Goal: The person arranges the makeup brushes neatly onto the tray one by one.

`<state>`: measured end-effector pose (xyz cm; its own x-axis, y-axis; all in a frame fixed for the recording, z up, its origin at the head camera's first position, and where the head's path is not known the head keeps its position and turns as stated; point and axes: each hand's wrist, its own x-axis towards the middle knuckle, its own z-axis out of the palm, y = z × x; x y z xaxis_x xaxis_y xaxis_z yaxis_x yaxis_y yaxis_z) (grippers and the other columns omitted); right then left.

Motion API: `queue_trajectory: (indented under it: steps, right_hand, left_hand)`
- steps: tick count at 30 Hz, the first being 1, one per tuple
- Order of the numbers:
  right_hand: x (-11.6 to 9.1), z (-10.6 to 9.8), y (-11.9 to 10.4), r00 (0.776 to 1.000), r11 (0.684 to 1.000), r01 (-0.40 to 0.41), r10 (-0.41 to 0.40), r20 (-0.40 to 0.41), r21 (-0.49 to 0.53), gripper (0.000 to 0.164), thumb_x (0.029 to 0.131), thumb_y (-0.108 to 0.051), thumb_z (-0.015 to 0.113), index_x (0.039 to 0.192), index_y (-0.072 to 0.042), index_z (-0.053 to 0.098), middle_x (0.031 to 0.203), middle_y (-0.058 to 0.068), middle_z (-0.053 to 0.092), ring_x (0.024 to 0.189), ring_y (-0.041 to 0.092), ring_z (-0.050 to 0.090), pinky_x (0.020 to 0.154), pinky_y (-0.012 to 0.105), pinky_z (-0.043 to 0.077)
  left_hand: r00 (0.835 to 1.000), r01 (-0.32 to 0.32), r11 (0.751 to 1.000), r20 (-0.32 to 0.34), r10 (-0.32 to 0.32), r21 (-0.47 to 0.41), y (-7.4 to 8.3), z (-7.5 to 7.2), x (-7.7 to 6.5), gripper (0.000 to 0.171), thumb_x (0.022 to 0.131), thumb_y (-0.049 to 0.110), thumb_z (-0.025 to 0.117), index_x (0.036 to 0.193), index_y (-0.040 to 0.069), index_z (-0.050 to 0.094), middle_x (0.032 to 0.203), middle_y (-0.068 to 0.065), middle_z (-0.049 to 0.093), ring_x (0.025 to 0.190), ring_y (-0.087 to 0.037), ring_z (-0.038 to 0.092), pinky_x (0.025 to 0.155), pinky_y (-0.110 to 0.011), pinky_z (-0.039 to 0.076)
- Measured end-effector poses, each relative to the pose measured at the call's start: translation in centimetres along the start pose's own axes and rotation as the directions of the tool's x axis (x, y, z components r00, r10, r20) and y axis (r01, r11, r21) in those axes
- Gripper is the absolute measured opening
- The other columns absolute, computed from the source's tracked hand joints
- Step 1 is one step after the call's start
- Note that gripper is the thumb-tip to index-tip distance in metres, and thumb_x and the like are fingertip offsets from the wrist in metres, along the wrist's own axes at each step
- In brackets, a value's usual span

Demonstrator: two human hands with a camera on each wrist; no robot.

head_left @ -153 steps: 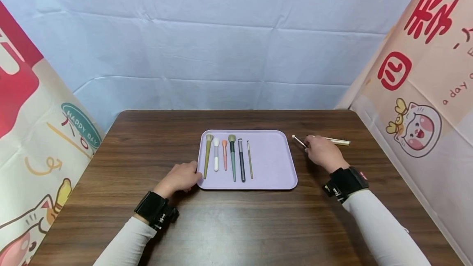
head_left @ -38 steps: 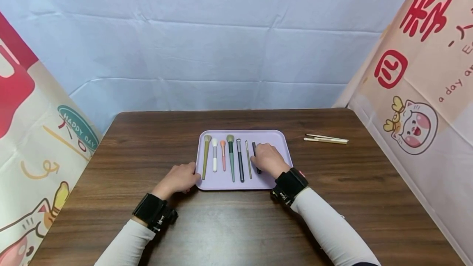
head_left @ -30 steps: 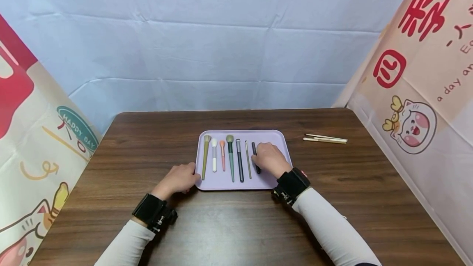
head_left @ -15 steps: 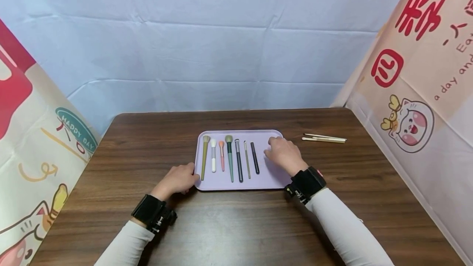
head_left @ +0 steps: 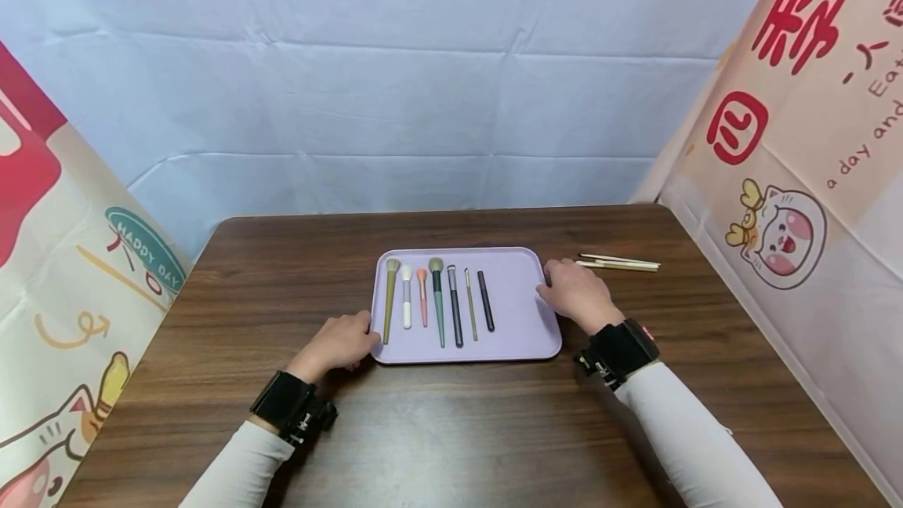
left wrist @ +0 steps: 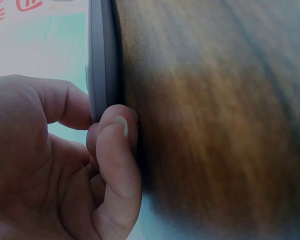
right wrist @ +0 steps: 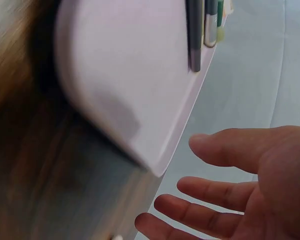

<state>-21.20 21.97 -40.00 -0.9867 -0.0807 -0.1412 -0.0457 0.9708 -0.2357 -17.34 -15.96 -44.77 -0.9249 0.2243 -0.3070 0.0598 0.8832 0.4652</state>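
Note:
My left hand (head_left: 343, 342) pinches the near-left rim of a lilac tray (head_left: 522, 304). In the left wrist view the thumb (left wrist: 70, 105) lies on one side of the tray edge (left wrist: 102, 60), with curled fingers on the other. A row of makeup brushes lies on the tray: olive (head_left: 390, 300), white (head_left: 406, 296), coral (head_left: 422, 296), green (head_left: 438, 304), dark grey (head_left: 455, 308) and thin olive (head_left: 471, 306). At the row's right end is a slim black stick (head_left: 485, 300), its kind unclear. My right hand (head_left: 580, 292) hovers at the tray's right rim, fingers loosely spread and holding nothing.
Several thin pale sticks (head_left: 621, 263) lie on the wooden table (head_left: 451, 429) just beyond my right hand. A pale cloth (head_left: 423, 100) hangs behind the table, with printed cloths (head_left: 783, 241) along the sides.
My right hand came from the pale sticks to the tray, set the black stick at the row's right end, let go and moved back right. The left hand stays on the rim.

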Motion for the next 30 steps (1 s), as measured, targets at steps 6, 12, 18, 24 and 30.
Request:
queue_trajectory:
  steps: [6, 12, 18, 24, 30]
  right_hand:
    - [-0.1, 0.0, 1.6, 1.0, 1.0, 0.013, -0.013, -0.002, -0.007, 0.044, 0.098, -0.026, 0.061, 0.13, 0.006, 0.058, 0.128, 0.028, 0.059, 0.112, 0.043, 0.06, 0.09, 0.057, 0.05]
    - [-0.3, -0.2, 3.0, 1.0, 1.0, 0.01, -0.01, -0.011, -0.03, 0.049, 0.098, -0.025, 0.062, 0.134, 0.008, 0.055, 0.135, 0.032, 0.055, 0.12, 0.048, 0.056, 0.096, 0.059, 0.048]
    - [-0.3, -0.5, 4.5, 1.0, 0.999, 0.019, -0.019, -0.014, -0.028, 0.054, 0.098, -0.024, 0.061, 0.139, 0.009, 0.05, 0.142, 0.036, 0.048, 0.128, 0.052, 0.049, 0.101, 0.062, 0.043]
    - [-0.2, -0.7, 6.6, 1.0, 0.999, -0.005, 0.004, -0.017, -0.048, 0.053, 0.099, -0.023, 0.06, 0.139, 0.01, 0.049, 0.141, 0.037, 0.046, 0.127, 0.053, 0.048, 0.101, 0.063, 0.043]
    - [0.0, -0.8, 8.5, 1.0, 0.999, -0.013, 0.013, -0.013, -0.05, 0.054, 0.099, -0.024, 0.06, 0.14, 0.011, 0.048, 0.14, 0.039, 0.045, 0.126, 0.054, 0.047, 0.1, 0.065, 0.042]
  left_hand:
    - [1.0, 0.003, 1.0, 0.002, -0.003, 0.001, -0.1, 0.0, 0.0, 0.021, 0.097, 0.023, 0.055, 0.106, 0.005, 0.059, 0.064, -0.005, 0.06, 0.051, -0.018, 0.06, 0.052, -0.031, 0.047]
    - [1.0, 0.005, 1.0, 0.005, -0.005, -0.003, -0.1, 0.0, 0.1, 0.021, 0.096, 0.023, 0.056, 0.106, 0.005, 0.059, 0.064, -0.006, 0.06, 0.051, -0.018, 0.06, 0.052, -0.031, 0.047]
    - [1.0, 0.004, 1.0, 0.004, -0.004, -0.011, -0.1, 0.0, 0.0, 0.02, 0.096, 0.022, 0.055, 0.106, 0.005, 0.059, 0.064, -0.006, 0.06, 0.051, -0.018, 0.06, 0.051, -0.031, 0.046]
    - [1.0, 0.008, 1.0, 0.008, -0.008, -0.022, -0.1, 0.1, 0.1, 0.02, 0.096, 0.022, 0.055, 0.106, 0.005, 0.058, 0.066, -0.006, 0.06, 0.051, -0.019, 0.06, 0.051, -0.031, 0.047]
    - [1.0, 0.002, 1.0, 0.005, -0.002, -0.014, -0.2, 0.1, 0.2, 0.021, 0.097, 0.023, 0.055, 0.106, 0.004, 0.058, 0.066, -0.006, 0.06, 0.051, -0.018, 0.06, 0.051, -0.031, 0.047]
